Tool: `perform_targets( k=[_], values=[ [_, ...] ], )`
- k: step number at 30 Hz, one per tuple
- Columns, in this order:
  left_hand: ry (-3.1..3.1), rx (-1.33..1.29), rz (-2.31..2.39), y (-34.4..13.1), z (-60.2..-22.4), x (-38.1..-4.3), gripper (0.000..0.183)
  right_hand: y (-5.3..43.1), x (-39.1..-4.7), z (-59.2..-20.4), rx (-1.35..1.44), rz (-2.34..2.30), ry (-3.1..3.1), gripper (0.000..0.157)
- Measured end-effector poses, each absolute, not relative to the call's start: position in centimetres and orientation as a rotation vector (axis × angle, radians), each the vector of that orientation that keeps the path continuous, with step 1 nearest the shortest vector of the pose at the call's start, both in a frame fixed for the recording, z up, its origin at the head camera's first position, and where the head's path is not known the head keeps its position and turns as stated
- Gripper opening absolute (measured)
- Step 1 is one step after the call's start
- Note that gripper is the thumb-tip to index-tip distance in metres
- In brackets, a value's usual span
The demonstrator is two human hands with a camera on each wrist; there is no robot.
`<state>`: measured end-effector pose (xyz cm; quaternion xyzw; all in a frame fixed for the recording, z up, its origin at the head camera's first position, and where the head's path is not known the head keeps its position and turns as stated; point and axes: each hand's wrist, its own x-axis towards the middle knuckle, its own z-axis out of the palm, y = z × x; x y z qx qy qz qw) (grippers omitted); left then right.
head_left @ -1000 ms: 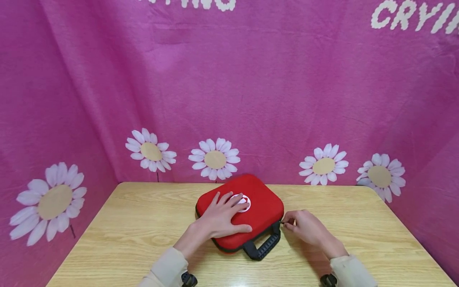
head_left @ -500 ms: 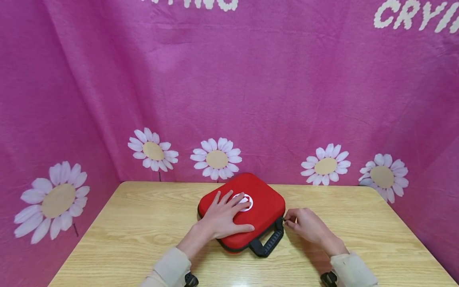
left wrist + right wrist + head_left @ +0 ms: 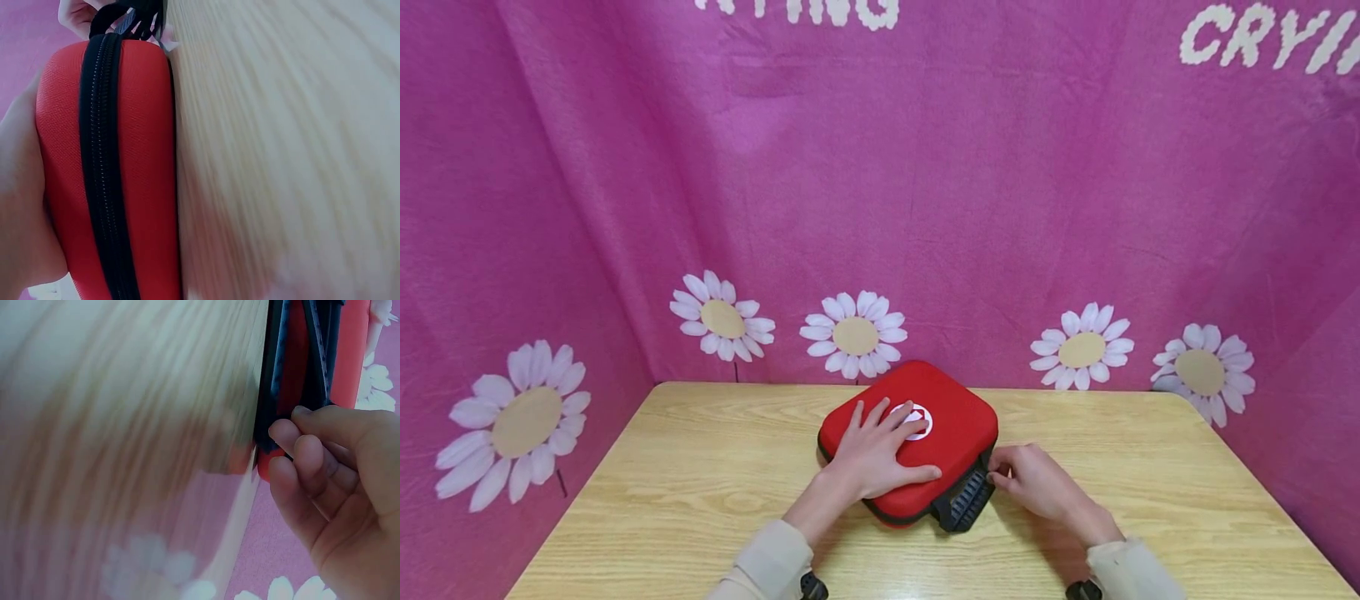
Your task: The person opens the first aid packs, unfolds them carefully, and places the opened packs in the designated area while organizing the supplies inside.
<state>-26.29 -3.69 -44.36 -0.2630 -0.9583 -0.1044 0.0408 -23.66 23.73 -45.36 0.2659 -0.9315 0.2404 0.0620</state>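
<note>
Right hand [image 3: 1036, 483] has slid toward the handle [image 3: 972, 500] just left, fingers pinching seemingly a hidden zip pull, left hand [image 3: 874, 462] splayed on the case [image 3: 953, 396].

The left sleeve [image 3: 767, 560] is pale cream and a bit wrinkly. A small black gadget [image 3: 813, 586] pokes out just beside it. Well apart from it, the right sleeve [image 3: 1133, 571] is cream too, with another black gadget [image 3: 1084, 590] on the side facing the left sleeve.

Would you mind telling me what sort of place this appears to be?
Probably a makeshift recording booth: pink daisy-print fabric hangs behind and on both sides of a wood-grain table, with a red zippered case lying on it.
</note>
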Motion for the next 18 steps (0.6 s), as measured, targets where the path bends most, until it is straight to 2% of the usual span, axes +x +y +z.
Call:
perform_targets(
  k=[18],
  values=[
    [-2.935,-0.747,-0.331,-3.1,-44.4,-26.2,0.078,22.6,-22.5,-44.9,0.823,0.738,-2.860,0.012]
  ],
)
